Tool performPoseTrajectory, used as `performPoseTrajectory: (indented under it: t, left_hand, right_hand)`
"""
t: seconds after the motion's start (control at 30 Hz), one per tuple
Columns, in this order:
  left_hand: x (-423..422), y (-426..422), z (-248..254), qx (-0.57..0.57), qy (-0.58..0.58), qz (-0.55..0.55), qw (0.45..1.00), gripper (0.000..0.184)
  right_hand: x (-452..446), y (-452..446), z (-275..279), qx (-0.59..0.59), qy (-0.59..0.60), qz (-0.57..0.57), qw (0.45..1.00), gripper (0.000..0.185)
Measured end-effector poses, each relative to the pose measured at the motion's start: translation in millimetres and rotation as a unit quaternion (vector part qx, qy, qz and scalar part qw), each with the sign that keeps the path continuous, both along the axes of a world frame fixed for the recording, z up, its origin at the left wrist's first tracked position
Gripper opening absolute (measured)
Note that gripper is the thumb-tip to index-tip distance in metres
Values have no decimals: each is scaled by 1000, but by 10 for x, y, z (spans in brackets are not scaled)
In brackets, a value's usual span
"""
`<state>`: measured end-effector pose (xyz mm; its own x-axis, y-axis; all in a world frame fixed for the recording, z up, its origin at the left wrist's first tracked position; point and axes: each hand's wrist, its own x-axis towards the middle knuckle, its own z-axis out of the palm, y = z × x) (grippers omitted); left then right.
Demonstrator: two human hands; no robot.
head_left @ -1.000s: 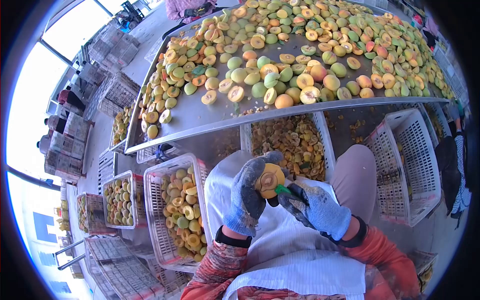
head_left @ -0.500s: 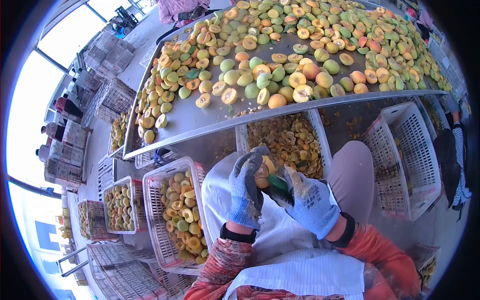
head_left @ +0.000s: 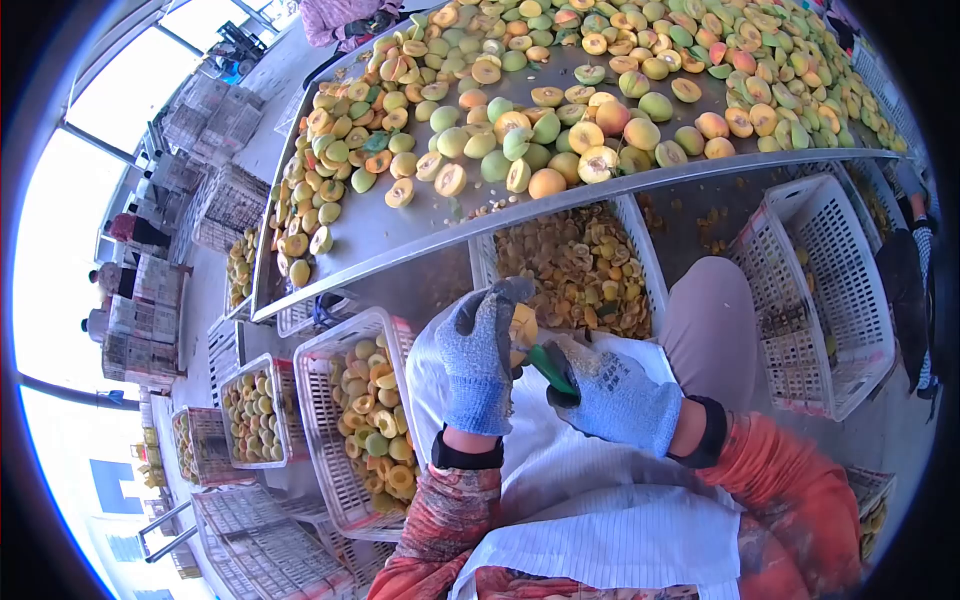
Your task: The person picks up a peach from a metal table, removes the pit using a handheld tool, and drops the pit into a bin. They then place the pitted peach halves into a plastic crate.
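My left hand [head_left: 478,350], in a blue knit glove with dark grey coating, is closed around a yellow-orange piece of apricot-like fruit [head_left: 522,328], partly hidden by the fingers. My right hand [head_left: 612,392], gloved the same way, grips a green-handled tool [head_left: 551,368]. The tool's tip points at the fruit, but its working end is hidden. Both hands are close together above my apron-covered lap [head_left: 580,500]. Just beyond them, below the table edge, sits a crate [head_left: 652,270] of brownish fruit scraps.
A metal table [head_left: 400,235] ahead bears many whole and halved fruits. To my left stands a crate [head_left: 312,400] of cut halves, with more filled crates behind it. An empty-looking white crate [head_left: 850,310] is at right. Other people are nearby at the table's edges.
The view has shifted slightly, and the table edge sits higher at centre. My left hand has turned more upright with the fruit. The green-handled tool has tilted more steeply in my right hand.
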<state>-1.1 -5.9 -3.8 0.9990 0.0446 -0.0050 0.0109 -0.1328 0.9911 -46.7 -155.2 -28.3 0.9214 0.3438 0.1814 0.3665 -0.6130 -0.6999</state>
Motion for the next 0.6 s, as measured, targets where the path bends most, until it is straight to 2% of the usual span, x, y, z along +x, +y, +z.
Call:
performPoseTrajectory:
  t: [0.07,0.1,0.13,0.17,0.2,0.23,0.27,0.3,0.33,0.37,0.4,0.43,0.47,0.5,0.57,0.6]
  left_hand:
    - [18,-12,-55,13,-49,0,999,28]
    - [14,-28,-54,15,-46,-3,999,28]
    - [12,-54,-42,19,-66,13,998,28]
    - [11,-69,-29,23,-86,31,996,27]
    - [27,-69,-13,12,-70,39,997,25]
    - [79,-36,-2,14,-69,40,997,25]
    - [147,29,4,63,-5,1,998,24]
    - [204,79,-11,112,59,-38,991,24]
    - [263,90,-35,38,108,-49,992,23]
    - [314,80,-31,39,108,-50,992,23]
    - [338,72,-10,4,156,-63,986,23]
    - [363,69,8,-31,203,-72,976,23]
    - [421,99,-83,-59,212,-83,972,23]
    - [467,104,-95,-59,212,-82,972,23]
    - [557,99,-117,76,149,-182,969,25]
    - [605,97,-147,77,152,-185,968,25]
  right_hand:
    - [84,-40,161,-22,-46,3,999,49]
    - [102,-77,399,43,150,27,987,49]
    - [118,-100,537,104,338,52,934,49]
    - [112,-112,474,105,341,52,933,49]
    - [109,-125,366,225,431,83,870,41]
    - [118,-129,287,338,509,111,784,34]
    - [152,-131,254,323,482,118,806,32]
    - [153,-130,200,325,483,118,805,32]
    - [165,-136,148,333,484,124,799,33]
    - [187,-146,128,342,484,130,795,33]
    - [198,-156,143,343,486,130,793,33]
    - [228,-168,190,374,517,130,759,39]
    - [259,-173,215,404,546,129,723,45]
    - [274,-168,201,404,546,131,722,45]
    - [293,-179,153,399,528,121,740,45]
    - [310,-199,156,402,528,119,738,45]
